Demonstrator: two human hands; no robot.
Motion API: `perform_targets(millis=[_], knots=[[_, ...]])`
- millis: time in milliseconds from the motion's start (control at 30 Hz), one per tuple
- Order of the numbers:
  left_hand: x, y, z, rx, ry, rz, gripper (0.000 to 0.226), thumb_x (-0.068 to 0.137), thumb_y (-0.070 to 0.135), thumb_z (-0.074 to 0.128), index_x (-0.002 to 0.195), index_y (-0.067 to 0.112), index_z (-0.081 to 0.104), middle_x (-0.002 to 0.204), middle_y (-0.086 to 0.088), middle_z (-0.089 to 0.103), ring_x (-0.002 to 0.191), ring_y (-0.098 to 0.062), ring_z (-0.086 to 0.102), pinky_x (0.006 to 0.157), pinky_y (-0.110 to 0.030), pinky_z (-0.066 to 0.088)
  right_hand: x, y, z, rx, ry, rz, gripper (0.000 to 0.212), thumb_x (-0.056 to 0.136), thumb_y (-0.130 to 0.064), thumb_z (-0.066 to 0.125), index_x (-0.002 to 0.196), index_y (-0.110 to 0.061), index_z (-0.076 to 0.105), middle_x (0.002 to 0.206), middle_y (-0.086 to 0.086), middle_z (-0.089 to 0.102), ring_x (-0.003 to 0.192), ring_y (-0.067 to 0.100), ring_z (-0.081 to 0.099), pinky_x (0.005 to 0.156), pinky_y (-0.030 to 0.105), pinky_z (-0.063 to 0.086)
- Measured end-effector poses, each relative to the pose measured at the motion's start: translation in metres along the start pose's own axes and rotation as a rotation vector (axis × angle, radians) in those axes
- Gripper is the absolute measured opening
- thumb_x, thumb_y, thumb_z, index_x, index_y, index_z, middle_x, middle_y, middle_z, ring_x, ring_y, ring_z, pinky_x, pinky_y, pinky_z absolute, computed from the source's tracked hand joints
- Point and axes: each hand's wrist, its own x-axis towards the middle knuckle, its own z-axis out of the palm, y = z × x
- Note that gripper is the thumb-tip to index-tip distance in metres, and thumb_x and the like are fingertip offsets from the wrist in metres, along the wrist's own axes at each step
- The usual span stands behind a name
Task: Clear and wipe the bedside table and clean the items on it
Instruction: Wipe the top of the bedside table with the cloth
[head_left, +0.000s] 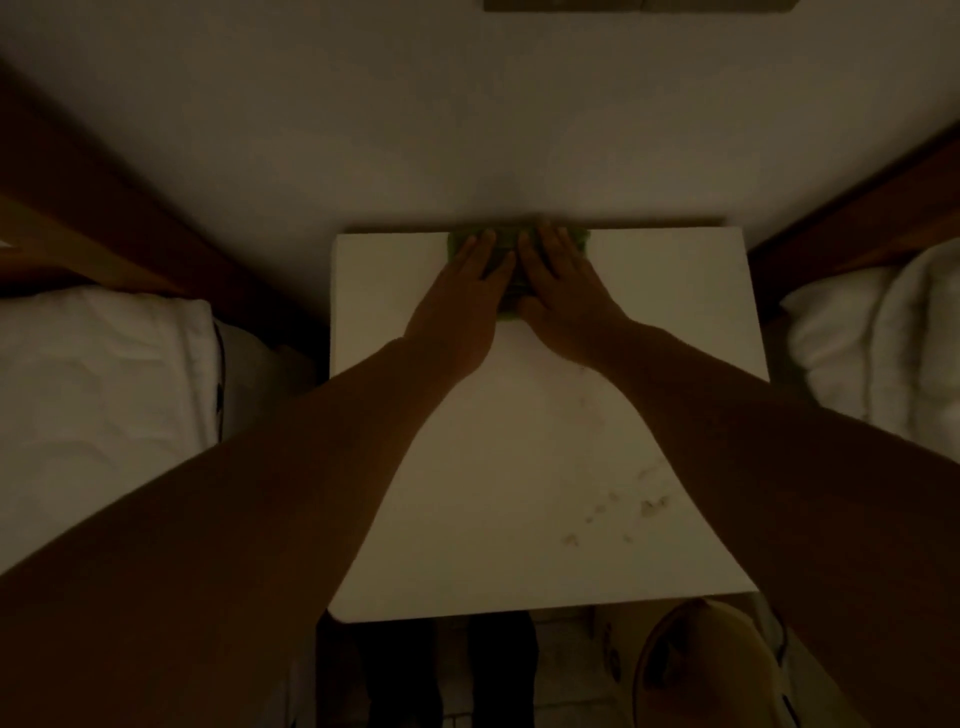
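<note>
- We are in the wiping step: the bedside table (691, 322) carries nothing but our green cloth (511, 291), so clearing looks done as far as the view shows.
- Our left hand (462, 291) lies flat and fully spread, palm down on the left half of the cloth; it presses and does not grasp.
- Our right hand (563, 288) is equally flat and open, palm down on the right half, its inner fingers nearly touching those of the left.
- The cloth sits at the far edge of the table, against the wall (467, 130), about midway along that edge, mostly hidden under our palms.
- Crumbs or smudges (618, 504) lie on the near right part of the top, well apart from the cloth; the dim light keeps us from saying what they are.
- We judge the next move calls for drawing the cloth toward us with even pressure, veering right to catch that dirt, and stopping at the near edge so it does not fall on the floor.
- A bed (104, 374) stands on either side.
</note>
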Motion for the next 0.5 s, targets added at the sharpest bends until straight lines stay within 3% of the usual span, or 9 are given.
perform_targets(millis=[233,500], knots=[[-0.033,0.014,0.014,-0.017,0.031,0.008,0.052,0.103,0.01,0.035,0.153,0.01,0.018,0.162,-0.016,0.005,0.15,-0.031,0.004,0.122,-0.037,0.006,-0.04,-0.009,0.012,0.007,0.018,-0.008,0.068,0.1,-0.039,0.035,0.153,-0.009,0.005,0.161,0.019,-0.004,0.148,0.035,-0.007,0.12,0.046,-0.001],[-0.159,0.067,0.063,-0.129,0.141,0.006,0.057,0.09,0.002,0.059,0.144,0.003,0.04,0.153,-0.02,0.031,0.142,-0.036,0.024,0.115,-0.049,0.029,-0.175,-0.034,0.057,0.077,0.001,0.037,0.067,0.098,-0.041,0.027,0.154,-0.014,0.003,0.162,0.011,-0.009,0.147,0.027,-0.015,0.121,0.044,0.003]])
